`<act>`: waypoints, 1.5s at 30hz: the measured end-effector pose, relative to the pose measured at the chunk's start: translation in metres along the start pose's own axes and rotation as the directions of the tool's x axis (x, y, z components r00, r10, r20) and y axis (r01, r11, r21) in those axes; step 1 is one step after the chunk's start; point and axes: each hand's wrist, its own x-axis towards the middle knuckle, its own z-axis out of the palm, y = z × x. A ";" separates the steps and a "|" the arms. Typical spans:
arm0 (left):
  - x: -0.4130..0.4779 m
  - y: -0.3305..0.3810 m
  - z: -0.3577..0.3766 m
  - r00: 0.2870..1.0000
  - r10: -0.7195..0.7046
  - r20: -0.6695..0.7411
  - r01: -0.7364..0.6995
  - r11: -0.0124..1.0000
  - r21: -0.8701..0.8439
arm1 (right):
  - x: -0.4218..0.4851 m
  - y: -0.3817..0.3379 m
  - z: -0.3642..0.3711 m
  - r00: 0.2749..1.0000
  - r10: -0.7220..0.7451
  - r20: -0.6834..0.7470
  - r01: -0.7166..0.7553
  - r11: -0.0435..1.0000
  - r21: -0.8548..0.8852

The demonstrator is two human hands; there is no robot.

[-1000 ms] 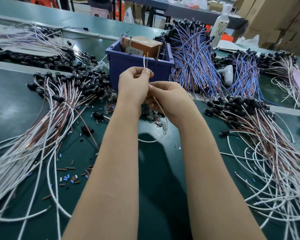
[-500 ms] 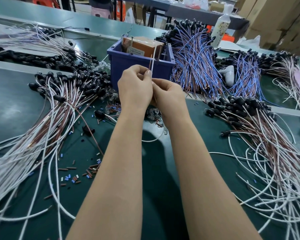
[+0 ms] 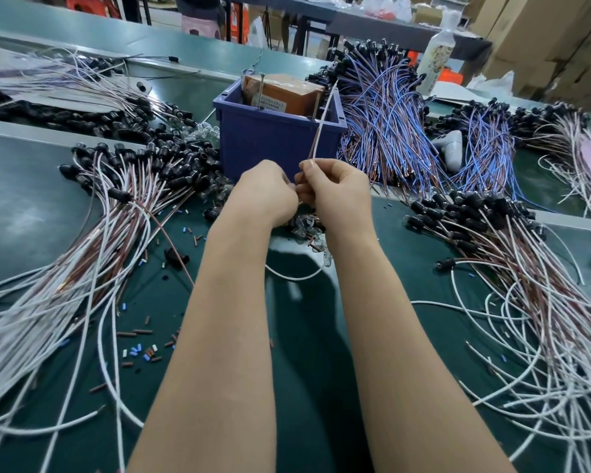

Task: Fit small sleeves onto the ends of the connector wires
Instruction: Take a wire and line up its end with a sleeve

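Observation:
My right hand (image 3: pixel 335 192) pinches a pair of thin wires (image 3: pixel 319 131), one white and one brown, which stand up and lean right in front of the blue bin. My left hand (image 3: pixel 263 192) is curled close against the right one, fingertips meeting at the wires' lower part; what it pinches is hidden. A white wire loop (image 3: pixel 292 276) hangs below the hands. Small loose sleeves (image 3: pixel 140 351), brown, blue and white, lie scattered on the green mat at lower left. A little heap of clear parts (image 3: pixel 307 230) sits under my hands.
A blue bin (image 3: pixel 273 138) with a brown box stands just behind my hands. Bundles of white-brown connector wires with black ends lie left (image 3: pixel 93 233) and right (image 3: pixel 512 261). Blue-brown bundles (image 3: pixel 386 121) and a bottle (image 3: pixel 435 59) lie at the back right.
The held wires have swung from upright at my left hand's fingertips to a longer length leaning right above my right hand. Both hands have stayed together.

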 end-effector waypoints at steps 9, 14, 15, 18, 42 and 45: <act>0.006 -0.007 0.000 0.951 -0.087 -0.298 0.017 0.973 -0.228 | -0.003 -0.005 -0.001 0.994 -0.076 -0.081 0.062 0.986 -0.156; 0.006 -0.006 0.001 0.879 -0.082 -0.469 -0.031 0.973 -0.228 | -0.007 -0.013 0.005 0.990 -0.137 -0.008 0.126 0.930 -0.346; 0.006 -0.006 0.002 0.868 -0.082 -0.489 -0.037 0.973 -0.228 | -0.007 -0.014 0.007 0.991 -0.134 0.020 0.131 0.917 -0.377; 0.007 -0.005 0.003 0.858 -0.081 -0.507 -0.046 0.971 -0.234 | -0.009 -0.017 0.011 0.993 -0.092 0.080 0.117 0.909 -0.401; 0.004 -0.004 0.008 0.915 -0.050 -0.401 -0.034 0.979 -0.199 | -0.010 -0.023 0.006 0.989 -0.029 0.144 0.098 0.858 -0.504; 0.006 -0.004 0.008 0.915 -0.050 -0.400 -0.036 0.978 -0.204 | -0.010 -0.023 0.005 0.990 -0.024 0.142 0.094 0.858 -0.505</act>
